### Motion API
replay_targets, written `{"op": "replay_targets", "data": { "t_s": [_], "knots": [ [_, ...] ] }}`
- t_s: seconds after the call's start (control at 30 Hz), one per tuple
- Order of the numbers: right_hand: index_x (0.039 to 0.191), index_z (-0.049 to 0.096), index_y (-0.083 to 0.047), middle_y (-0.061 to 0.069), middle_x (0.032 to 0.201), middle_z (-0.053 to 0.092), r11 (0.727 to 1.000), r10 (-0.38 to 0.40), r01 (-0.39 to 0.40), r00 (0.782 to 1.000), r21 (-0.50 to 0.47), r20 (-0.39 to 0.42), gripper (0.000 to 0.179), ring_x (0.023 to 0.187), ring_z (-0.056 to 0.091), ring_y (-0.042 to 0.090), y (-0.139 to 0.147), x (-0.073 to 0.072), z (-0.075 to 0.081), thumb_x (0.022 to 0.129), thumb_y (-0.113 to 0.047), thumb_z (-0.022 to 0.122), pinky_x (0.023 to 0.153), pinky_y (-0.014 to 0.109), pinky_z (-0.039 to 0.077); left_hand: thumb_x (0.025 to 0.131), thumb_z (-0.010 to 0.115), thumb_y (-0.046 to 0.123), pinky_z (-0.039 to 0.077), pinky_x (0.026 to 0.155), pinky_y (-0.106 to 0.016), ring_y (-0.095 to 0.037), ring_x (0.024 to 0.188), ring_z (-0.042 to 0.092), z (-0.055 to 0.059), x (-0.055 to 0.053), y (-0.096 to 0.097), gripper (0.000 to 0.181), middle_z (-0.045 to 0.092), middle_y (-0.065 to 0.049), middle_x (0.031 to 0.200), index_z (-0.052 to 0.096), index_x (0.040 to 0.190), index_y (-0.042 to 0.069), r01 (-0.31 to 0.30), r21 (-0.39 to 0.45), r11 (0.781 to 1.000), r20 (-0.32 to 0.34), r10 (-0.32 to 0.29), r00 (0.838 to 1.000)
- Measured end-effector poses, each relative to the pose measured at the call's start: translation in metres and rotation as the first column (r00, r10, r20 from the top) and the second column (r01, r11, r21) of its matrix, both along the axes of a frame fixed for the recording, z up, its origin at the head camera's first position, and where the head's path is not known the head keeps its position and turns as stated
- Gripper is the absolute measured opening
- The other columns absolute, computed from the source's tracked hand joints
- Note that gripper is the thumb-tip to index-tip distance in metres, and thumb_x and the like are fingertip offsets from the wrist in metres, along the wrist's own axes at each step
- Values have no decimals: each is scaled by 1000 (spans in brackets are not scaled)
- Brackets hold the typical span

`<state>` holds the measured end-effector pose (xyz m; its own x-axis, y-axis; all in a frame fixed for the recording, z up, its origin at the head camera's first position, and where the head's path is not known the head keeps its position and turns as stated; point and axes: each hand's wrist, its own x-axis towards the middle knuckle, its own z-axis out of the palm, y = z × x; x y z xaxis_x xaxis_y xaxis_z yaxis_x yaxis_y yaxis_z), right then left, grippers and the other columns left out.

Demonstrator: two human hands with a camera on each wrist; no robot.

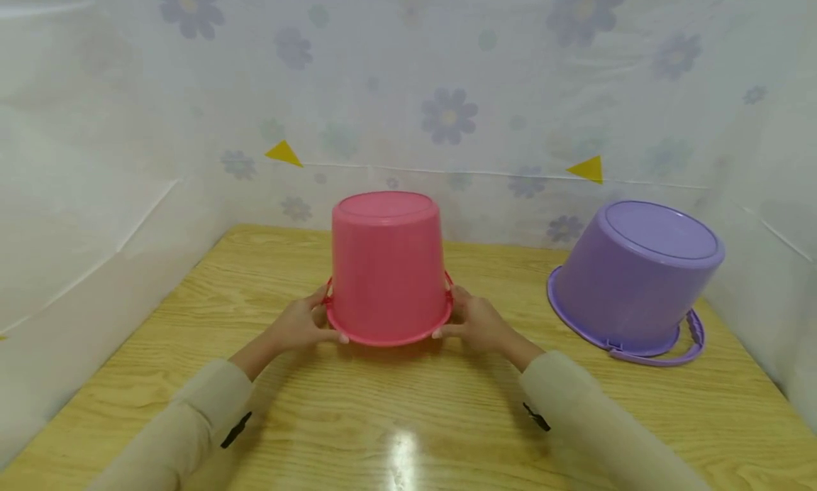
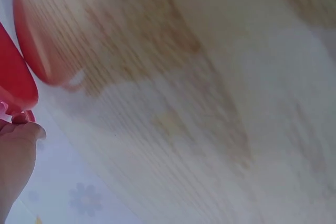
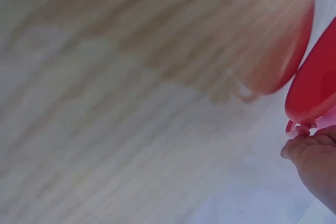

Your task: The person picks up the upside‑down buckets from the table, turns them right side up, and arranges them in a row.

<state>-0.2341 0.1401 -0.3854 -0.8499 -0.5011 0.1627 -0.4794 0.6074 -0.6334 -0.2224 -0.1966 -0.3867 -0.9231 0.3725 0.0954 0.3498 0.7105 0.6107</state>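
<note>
Over the desk (image 1: 364, 406), the left grip (image 1: 298, 326) and right grip (image 1: 480, 326) hold an upturned red bucket (image 1: 388, 271), left of a purple bucket (image 1: 628, 285).

Desk (image 1: 357, 406): free lane between right hand (image 1: 481, 324) and purple bucket (image 1: 632, 285); room also left of left hand (image 1: 296, 326). Pink bucket (image 1: 386, 271) blocks middle; wall sheet (image 1: 383, 51) bars back.

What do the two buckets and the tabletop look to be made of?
Pink bucket: probably smooth, satiny plastic, given its even colour and moulded shape. Purple bucket: likely plastic too, with a soft sheen. Tabletop: wood or wood-look laminate, glossy; grain and a bright glare show.
</note>
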Motion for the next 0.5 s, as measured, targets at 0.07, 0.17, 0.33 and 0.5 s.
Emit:
{"op": "replay_targets", "data": {
  "t_s": [0.07, 0.17, 0.33, 0.5],
  "knots": [
    [140, 35, 3, 22, 138, 46, 999, -36, 36, 999, -3, 26, 87, 122, 51, 32, 1, 1, 4, 74, -37, 75, 97, 45, 46, 67, 79, 47, 48, 78, -40, -39, 120, 48, 2, 1, 0, 112, 42, -23, 140, 13, 148, 4, -19, 29, 999, 22, 19, 1000],
    [141, 30, 6, 26, 145, 32, 998, -68, 69, 997, -10, 42, 90, 132, 36, 38, 2, 1, 9, 76, -38, 73, 103, 50, 40, 71, 77, 44, 39, 67, -32, -39, 105, 53, 4, 2, 0, 107, 46, -25, 137, 14, 148, 8, -38, 73, 997, 40, 35, 999],
    [139, 32, 10, 28, 143, 30, 995, -85, 86, 996, -52, 23, 83, 133, 33, 40, 1, 1, 14, 81, -38, 69, 103, 51, 38, 75, 71, 49, 31, 53, -23, -21, 60, 46, 9, 4, 3, 99, 60, -24, 98, 17, 148, 10, -81, 147, 986, 48, 74, 996],
    [138, 31, 10, 30, 144, 29, 989, -109, 113, 993, -96, 42, 81, 134, 31, 39, 0, 4, 21, 86, -42, 62, 105, 51, 36, 78, 65, 56, 18, 44, -19, -6, 48, 14, 13, 4, 8, 96, 20, 6, 57, 21, 147, 6, -131, 226, 965, 76, 117, 990]
  ]
}}
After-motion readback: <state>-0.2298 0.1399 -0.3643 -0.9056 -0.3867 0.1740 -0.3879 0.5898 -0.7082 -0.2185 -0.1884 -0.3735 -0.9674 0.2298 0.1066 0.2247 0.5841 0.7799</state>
